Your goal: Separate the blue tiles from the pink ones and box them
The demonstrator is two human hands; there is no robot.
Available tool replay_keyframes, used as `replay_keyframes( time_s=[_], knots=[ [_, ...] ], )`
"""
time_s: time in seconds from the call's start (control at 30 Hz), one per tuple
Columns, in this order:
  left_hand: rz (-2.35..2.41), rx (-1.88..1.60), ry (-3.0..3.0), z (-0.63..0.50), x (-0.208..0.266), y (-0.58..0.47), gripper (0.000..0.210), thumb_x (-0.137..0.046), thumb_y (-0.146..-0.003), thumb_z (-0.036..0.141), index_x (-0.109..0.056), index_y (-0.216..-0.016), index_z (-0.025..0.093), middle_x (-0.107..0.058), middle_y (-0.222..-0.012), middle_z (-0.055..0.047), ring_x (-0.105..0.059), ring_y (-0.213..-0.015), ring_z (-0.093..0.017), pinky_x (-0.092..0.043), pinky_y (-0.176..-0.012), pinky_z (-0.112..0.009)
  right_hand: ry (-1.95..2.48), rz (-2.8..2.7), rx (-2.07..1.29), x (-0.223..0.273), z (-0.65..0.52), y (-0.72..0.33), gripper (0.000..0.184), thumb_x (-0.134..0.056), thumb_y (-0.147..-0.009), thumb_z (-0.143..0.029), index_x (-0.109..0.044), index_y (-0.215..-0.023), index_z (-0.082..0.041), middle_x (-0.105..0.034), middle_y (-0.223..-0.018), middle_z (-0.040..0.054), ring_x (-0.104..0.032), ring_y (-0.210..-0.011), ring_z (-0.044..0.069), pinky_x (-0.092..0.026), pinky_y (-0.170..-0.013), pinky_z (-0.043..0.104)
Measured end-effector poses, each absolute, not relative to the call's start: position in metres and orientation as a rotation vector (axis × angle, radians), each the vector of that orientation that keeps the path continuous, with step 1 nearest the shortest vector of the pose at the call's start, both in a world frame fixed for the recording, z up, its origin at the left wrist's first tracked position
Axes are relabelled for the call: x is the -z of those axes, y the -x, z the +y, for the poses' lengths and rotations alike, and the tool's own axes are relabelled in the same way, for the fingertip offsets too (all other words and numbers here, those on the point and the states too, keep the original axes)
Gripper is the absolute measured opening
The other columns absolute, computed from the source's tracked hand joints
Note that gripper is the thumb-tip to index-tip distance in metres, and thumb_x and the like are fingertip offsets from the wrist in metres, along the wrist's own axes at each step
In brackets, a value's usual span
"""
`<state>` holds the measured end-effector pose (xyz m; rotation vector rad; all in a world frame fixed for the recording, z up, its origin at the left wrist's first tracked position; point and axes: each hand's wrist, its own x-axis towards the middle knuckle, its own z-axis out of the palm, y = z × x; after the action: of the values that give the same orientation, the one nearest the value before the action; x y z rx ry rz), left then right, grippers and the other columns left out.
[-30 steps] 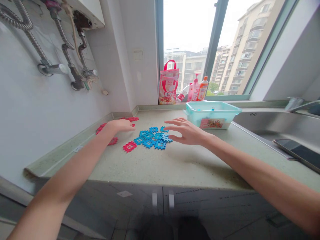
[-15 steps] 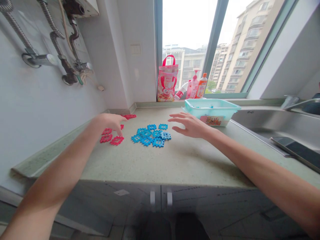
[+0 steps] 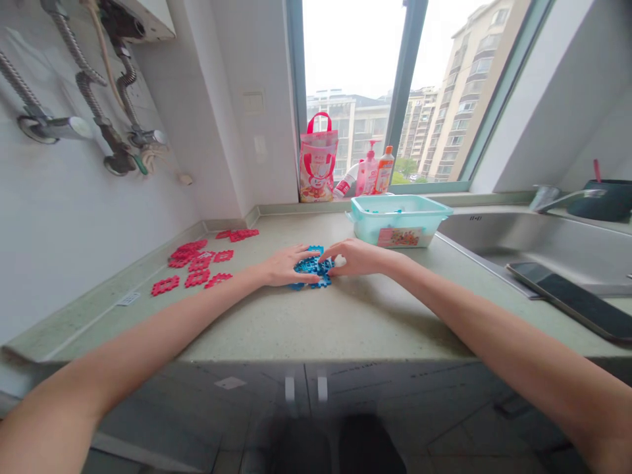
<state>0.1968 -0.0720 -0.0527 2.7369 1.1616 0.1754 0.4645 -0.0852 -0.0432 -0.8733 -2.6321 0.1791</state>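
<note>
Between my hands on the countertop lies a heap of blue interlocking plastic building pieces point(image 3: 313, 266), square with notched edges. My left hand point(image 3: 285, 266) reaches over its left side, fingers stretched and thumb apart, touching the pieces. At the right side of the heap, my right hand point(image 3: 354, 256) rests with its fingers bent and apart from the thumb, fingertips on the blue pieces. Both hands partly cover the heap. Red interlocking plastic pieces point(image 3: 199, 262) of the same kind lie spread to the left, beyond my left forearm.
A light-green plastic tub point(image 3: 365, 227) with some blue pieces inside stands behind my right hand. A phone point(image 3: 567, 296) lies at the edge of the sink point(image 3: 486, 240). Bottles point(image 3: 367, 174) and a pink bag point(image 3: 318, 168) stand by the window. A small white label point(image 3: 129, 299) lies at left.
My left hand has moved right, from the red pieces to the blue heap. My right hand has come in to the heap from the right. The blue pieces are bunched closer together. The view has shifted right.
</note>
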Motion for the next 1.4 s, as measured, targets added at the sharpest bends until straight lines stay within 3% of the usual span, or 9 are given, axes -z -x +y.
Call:
replay_keyframes(
  time_s=[0.17, 0.33, 0.4, 0.47, 0.6, 0.83, 0.97, 1.17, 1.4],
  knots=[
    [1.163, -0.196, -2.719, -0.078, 0.053, -0.224, 0.097, -0.056, -0.086, 0.088, -0.046, -0.163, 0.031, -0.034, -0.174, -0.008, -0.028, -0.162, -0.036, -0.022, -0.132, -0.05, 0.971, -2.618, -0.323, 0.04, -0.076, -0.488, 0.037, -0.078, -0.083, -0.027, -0.082, -0.119, -0.025, -0.083, -0.111, 0.0047, -0.077, -0.096, 0.023, -0.056, -0.091, 0.031],
    [1.133, -0.49, -2.756, -0.076, 0.036, -0.202, 0.081, -0.036, -0.1, 0.079, -0.052, -0.159, 0.026, -0.032, -0.175, -0.01, -0.028, -0.161, -0.034, -0.022, -0.131, -0.052, 0.92, -2.577, -0.394, 0.039, -0.072, -0.499, 0.038, -0.078, -0.08, -0.028, -0.081, -0.117, -0.023, -0.082, -0.108, 0.0043, -0.076, -0.094, 0.023, -0.058, -0.089, 0.032],
    [1.142, -0.53, -2.748, -0.072, 0.022, -0.178, 0.076, -0.042, -0.099, 0.079, -0.067, -0.143, 0.023, -0.055, -0.159, -0.012, -0.048, -0.149, -0.033, -0.035, -0.125, -0.046, 0.871, -2.55, -0.281, 0.039, -0.072, -0.499, 0.043, -0.077, -0.079, -0.023, -0.078, -0.122, -0.024, -0.081, -0.113, 0.0058, -0.075, -0.098, 0.024, -0.058, -0.092, 0.035],
    [1.203, -0.372, -2.66, -0.068, 0.007, -0.154, 0.07, -0.061, -0.088, 0.079, -0.076, -0.125, 0.022, -0.076, -0.128, -0.011, -0.068, -0.121, -0.03, -0.051, -0.107, -0.04, 0.835, -2.506, -0.153, 0.039, -0.072, -0.496, 0.047, -0.076, -0.08, -0.021, -0.076, -0.126, -0.024, -0.079, -0.118, 0.0072, -0.074, -0.102, 0.025, -0.057, -0.095, 0.037],
    [1.306, -0.122, -2.486, -0.067, -0.006, -0.13, 0.061, -0.077, -0.076, 0.072, -0.079, -0.11, 0.022, -0.08, -0.091, -0.005, -0.073, -0.084, -0.023, -0.054, -0.073, -0.03, 0.777, -2.429, -0.057, 0.043, -0.076, -0.484, 0.044, -0.074, -0.085, -0.024, -0.074, -0.13, -0.025, -0.076, -0.117, 0.0073, -0.073, -0.104, 0.024, -0.056, -0.097, 0.037],
    [1.197, -0.337, -2.752, -0.076, 0.012, -0.159, 0.062, -0.074, -0.079, 0.074, -0.079, -0.113, 0.023, -0.077, -0.108, -0.007, -0.069, -0.092, -0.024, -0.049, -0.08, -0.032, 0.8, -2.509, -0.233, 0.054, -0.08, -0.471, 0.04, -0.071, -0.09, -0.028, -0.075, -0.128, -0.02, -0.077, -0.112, 0.0085, -0.072, -0.095, 0.021, -0.057, -0.089, 0.033],
    [1.227, -0.289, -2.762, -0.08, 0.019, -0.169, 0.06, -0.075, -0.076, 0.075, -0.078, -0.104, 0.022, -0.077, -0.103, -0.006, -0.069, -0.09, -0.024, -0.048, -0.078, -0.031, 0.794, -2.527, -0.26, 0.053, -0.08, -0.471, 0.036, -0.071, -0.089, -0.028, -0.079, -0.123, -0.021, -0.078, -0.111, 0.0077, -0.072, -0.093, 0.022, -0.056, -0.089, 0.034],
    [1.277, -0.315, -2.721, -0.077, 0.021, -0.167, 0.044, -0.077, -0.075, 0.054, -0.077, -0.106, 0.022, -0.078, -0.103, -0.005, -0.068, -0.089, -0.023, -0.049, -0.078, -0.032, 0.82, -2.51, -0.235, 0.053, -0.081, -0.471, 0.03, -0.074, -0.087, -0.028, -0.081, -0.116, -0.024, -0.081, -0.109, 0.0043, -0.074, -0.098, 0.025, -0.056, -0.094, 0.036],
    [1.314, -0.528, -2.745, -0.057, 0.027, -0.151, 0.046, -0.073, -0.077, 0.044, -0.073, -0.117, 0.02, -0.074, -0.116, -0.008, -0.067, -0.096, -0.024, -0.052, -0.087, -0.035, 0.818, -2.396, -0.086, 0.058, -0.074, -0.471, 0.028, -0.074, -0.091, -0.029, -0.078, -0.119, -0.024, -0.081, -0.112, 0.0066, -0.074, -0.104, 0.025, -0.055, -0.099, 0.041]
  ],
)
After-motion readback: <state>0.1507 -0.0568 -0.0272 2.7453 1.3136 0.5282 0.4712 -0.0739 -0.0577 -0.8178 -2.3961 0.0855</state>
